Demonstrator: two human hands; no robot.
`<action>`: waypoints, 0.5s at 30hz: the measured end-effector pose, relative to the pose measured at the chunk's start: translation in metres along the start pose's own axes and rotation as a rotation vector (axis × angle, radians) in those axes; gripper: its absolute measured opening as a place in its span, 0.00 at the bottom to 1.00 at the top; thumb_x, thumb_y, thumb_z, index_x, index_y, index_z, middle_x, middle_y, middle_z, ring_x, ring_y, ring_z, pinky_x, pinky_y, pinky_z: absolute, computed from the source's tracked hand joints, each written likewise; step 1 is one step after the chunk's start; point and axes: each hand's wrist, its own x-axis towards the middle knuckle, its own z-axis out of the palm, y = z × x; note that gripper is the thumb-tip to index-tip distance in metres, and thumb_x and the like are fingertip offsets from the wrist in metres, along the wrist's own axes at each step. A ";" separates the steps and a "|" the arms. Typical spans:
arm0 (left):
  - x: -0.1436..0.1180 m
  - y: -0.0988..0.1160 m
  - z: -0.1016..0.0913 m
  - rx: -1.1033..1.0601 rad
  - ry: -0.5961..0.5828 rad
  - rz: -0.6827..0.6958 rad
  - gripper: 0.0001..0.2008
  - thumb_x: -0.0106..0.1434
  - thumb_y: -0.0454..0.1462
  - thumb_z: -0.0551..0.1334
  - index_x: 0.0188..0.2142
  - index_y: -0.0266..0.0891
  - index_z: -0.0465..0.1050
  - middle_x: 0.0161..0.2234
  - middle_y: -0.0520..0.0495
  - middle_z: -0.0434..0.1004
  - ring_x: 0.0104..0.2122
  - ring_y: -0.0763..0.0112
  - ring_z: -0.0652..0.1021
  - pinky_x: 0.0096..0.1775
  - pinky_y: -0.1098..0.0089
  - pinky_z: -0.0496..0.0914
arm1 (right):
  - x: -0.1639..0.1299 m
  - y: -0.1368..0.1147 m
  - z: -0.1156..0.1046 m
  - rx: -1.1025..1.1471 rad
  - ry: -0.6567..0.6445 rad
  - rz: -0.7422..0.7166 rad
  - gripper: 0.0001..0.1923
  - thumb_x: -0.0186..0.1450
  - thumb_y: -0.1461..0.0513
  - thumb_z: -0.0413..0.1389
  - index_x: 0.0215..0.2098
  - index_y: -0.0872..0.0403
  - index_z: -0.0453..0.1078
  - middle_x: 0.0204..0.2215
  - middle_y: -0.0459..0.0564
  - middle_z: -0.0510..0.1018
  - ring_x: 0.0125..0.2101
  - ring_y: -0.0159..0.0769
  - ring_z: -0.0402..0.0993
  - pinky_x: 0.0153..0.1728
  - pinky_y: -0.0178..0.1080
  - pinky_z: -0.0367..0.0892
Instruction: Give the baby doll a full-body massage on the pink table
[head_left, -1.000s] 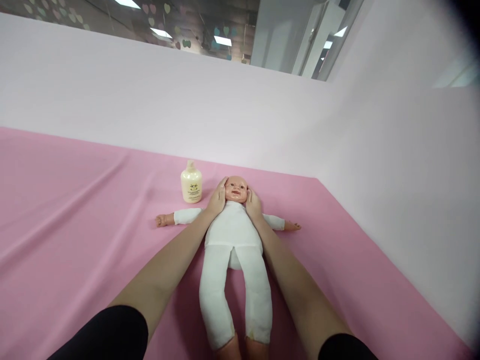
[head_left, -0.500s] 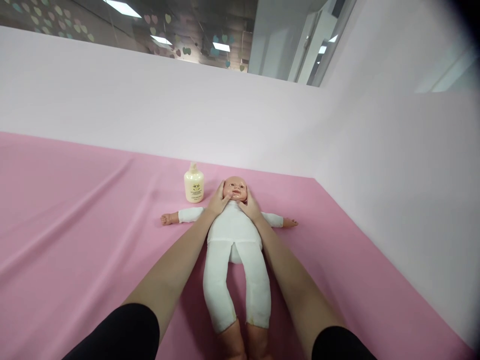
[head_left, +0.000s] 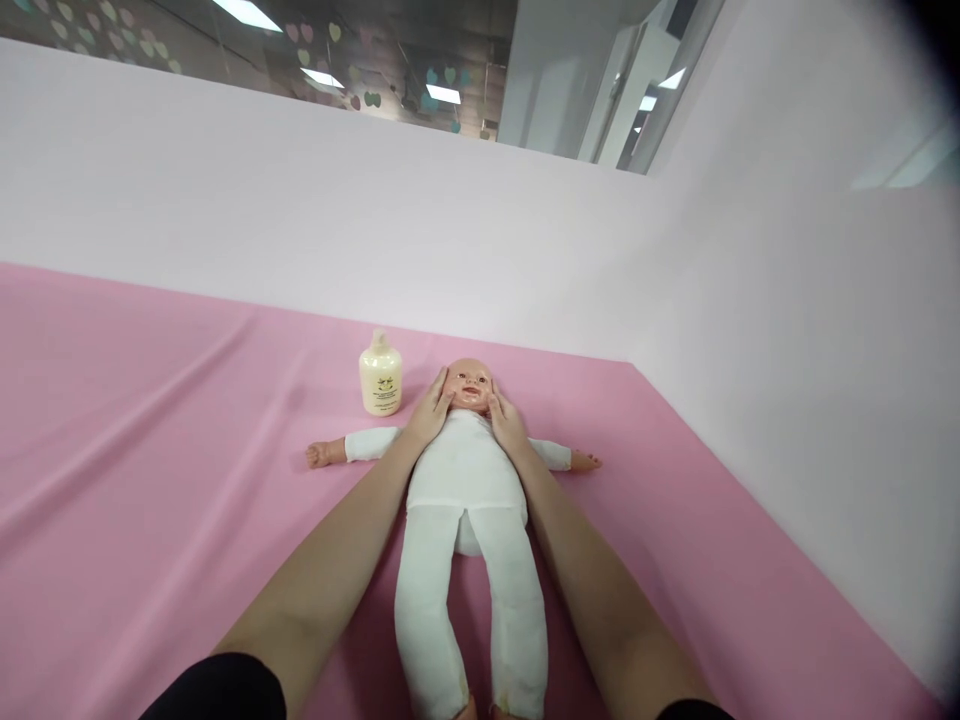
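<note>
A baby doll [head_left: 466, 465] in white cloth lies on its back, face up, with its arms spread and its legs toward me. My left hand [head_left: 429, 408] cups the left side of the doll's head [head_left: 469, 384], thumb at the cheek and fingers along the side. My right hand [head_left: 508, 418] holds the other side the same way, its thumb by the mouth corner and cheek. Part of the fingers is hidden beside the head. A cream-coloured pump bottle [head_left: 381, 380] stands upright just left of my left hand, apart from it.
A pink sheet [head_left: 150, 450] with long creases covers the surface under the doll. White walls [head_left: 315, 210] rise behind it and on the right. Above the back wall is a window [head_left: 420, 70] showing ceiling lights and hanging hearts.
Both thumbs have slid from the doll's chin outward and up to its cheeks. The hands stay at the head. The view has shifted slightly, so the doll's legs appear lower.
</note>
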 end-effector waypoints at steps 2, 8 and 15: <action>0.000 0.002 0.000 -0.018 0.022 0.001 0.28 0.68 0.46 0.41 0.62 0.34 0.52 0.63 0.43 0.52 0.62 0.65 0.55 0.62 0.62 0.48 | 0.000 0.001 0.000 0.005 0.025 0.007 0.32 0.67 0.47 0.35 0.61 0.54 0.57 0.52 0.51 0.72 0.55 0.39 0.64 0.56 0.44 0.58; 0.000 -0.002 0.002 -0.042 -0.037 -0.046 0.44 0.56 0.48 0.62 0.65 0.36 0.42 0.64 0.40 0.49 0.62 0.58 0.56 0.61 0.59 0.53 | -0.002 -0.005 -0.001 -0.030 -0.058 0.089 0.42 0.59 0.47 0.53 0.65 0.56 0.46 0.50 0.54 0.73 0.48 0.43 0.71 0.51 0.44 0.63; 0.002 -0.006 0.003 -0.038 -0.036 -0.018 0.37 0.60 0.45 0.57 0.64 0.38 0.43 0.65 0.40 0.46 0.63 0.60 0.53 0.62 0.58 0.48 | -0.001 -0.005 -0.002 0.032 -0.014 0.035 0.32 0.65 0.48 0.44 0.63 0.52 0.51 0.51 0.50 0.72 0.52 0.40 0.67 0.54 0.43 0.61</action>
